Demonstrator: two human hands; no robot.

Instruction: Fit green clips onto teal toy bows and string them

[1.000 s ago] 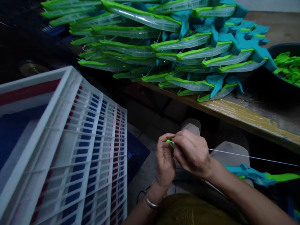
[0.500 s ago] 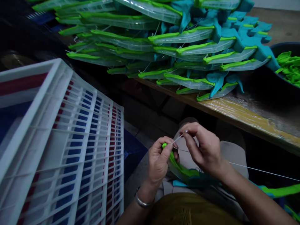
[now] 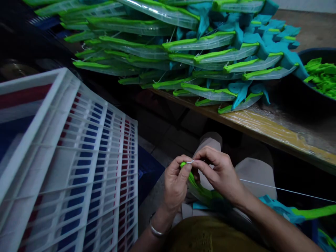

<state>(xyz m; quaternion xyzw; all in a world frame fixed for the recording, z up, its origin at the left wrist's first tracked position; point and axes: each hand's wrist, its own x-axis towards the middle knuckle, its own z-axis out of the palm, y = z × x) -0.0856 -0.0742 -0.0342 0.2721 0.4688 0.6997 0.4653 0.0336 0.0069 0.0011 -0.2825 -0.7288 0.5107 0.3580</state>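
A toy bow with bright green limbs (image 3: 200, 190) and a teal middle part lies across my lap, partly hidden by my right forearm. My left hand (image 3: 176, 183) is closed around the tip of its green limb, with the thumb on top. My right hand (image 3: 216, 171) pinches a thin white string (image 3: 190, 162) at that tip, close to the left fingertips. One stretch of string runs taut to the right, past my right wrist. The bow's other green limb (image 3: 315, 211) sticks out at the right.
Several similar green and teal bows (image 3: 202, 42) are piled on a wooden table (image 3: 252, 122). A dark tub (image 3: 301, 52) of green pieces stands at the right. White slatted crates (image 3: 105, 157) fill the left side, with a blue crate (image 3: 149, 168) beside them.
My right hand has moved left and down, bringing the string end from a little way off to the limb tip. The left hand keeps its hold on the bow.
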